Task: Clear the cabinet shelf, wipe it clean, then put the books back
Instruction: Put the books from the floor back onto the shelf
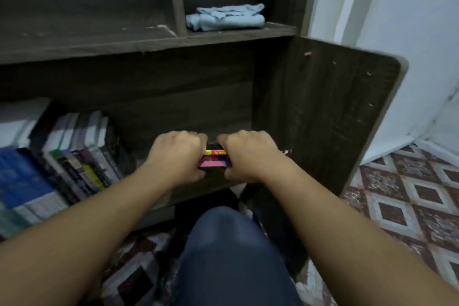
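Both my hands grip a small stack of books [215, 158] with a pink cover and a yellow-red spine, held over the right part of the lower cabinet shelf [193, 191]. My left hand [177, 154] curls round its left end and my right hand [248, 155] round its right end. Most of the stack is hidden by my fingers. A row of leaning books [74, 154] fills the left part of the same shelf. A folded light-blue cloth [224, 17] lies on the upper shelf [223, 35], in its right compartment.
The dark cabinet side panel [330, 117] stands to the right of my hands. My knee in blue trousers [223, 251] is in front of the shelf. Patterned floor tiles [407, 206] and a white wall [409, 32] lie at the right.
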`<state>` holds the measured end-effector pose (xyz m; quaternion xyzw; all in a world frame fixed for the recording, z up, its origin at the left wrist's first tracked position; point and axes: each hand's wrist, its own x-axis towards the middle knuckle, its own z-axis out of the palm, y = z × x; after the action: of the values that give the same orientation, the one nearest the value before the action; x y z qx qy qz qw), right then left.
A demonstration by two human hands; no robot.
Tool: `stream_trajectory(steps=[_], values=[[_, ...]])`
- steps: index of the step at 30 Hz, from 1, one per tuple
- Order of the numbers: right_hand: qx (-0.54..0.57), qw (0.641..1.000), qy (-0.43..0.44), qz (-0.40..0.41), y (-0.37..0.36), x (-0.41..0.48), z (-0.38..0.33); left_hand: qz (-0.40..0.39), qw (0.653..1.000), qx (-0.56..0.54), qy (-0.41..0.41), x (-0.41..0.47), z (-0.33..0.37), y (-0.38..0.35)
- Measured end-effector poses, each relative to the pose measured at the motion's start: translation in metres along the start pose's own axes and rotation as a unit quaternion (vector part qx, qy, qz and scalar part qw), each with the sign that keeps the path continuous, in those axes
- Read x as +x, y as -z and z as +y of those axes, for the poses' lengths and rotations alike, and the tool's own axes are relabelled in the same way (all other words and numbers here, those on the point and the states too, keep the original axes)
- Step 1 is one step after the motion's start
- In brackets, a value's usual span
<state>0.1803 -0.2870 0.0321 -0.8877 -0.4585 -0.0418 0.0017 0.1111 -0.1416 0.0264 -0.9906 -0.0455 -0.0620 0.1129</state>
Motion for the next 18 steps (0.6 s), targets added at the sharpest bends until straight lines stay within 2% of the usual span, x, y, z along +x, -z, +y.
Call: stream_trajectory(steps=[5,8,10,13,18], values=[[0.040,0.998,0.037,0.016,-0.031,0.070,-0.036,0.062,0.991,-0.004,0.115,-0.016,-0.052,-0.049],[0.040,0.998,0.039,0.033,-0.072,0.097,-0.057,0.082,0.987,0.003,0.135,-0.020,-0.075,-0.089],[0.043,0.999,0.028,-0.010,-0.102,0.104,-0.062,0.062,0.989,0.005,0.135,-0.025,-0.082,-0.115],[0.039,0.993,0.019,-0.112,-0.132,0.116,-0.061,-0.038,0.986,-0.029,0.159,-0.036,-0.084,-0.161],[0.053,0.984,-0.027,-0.167,-0.141,0.130,-0.054,-0.036,0.981,-0.100,0.165,-0.039,-0.090,-0.178]])
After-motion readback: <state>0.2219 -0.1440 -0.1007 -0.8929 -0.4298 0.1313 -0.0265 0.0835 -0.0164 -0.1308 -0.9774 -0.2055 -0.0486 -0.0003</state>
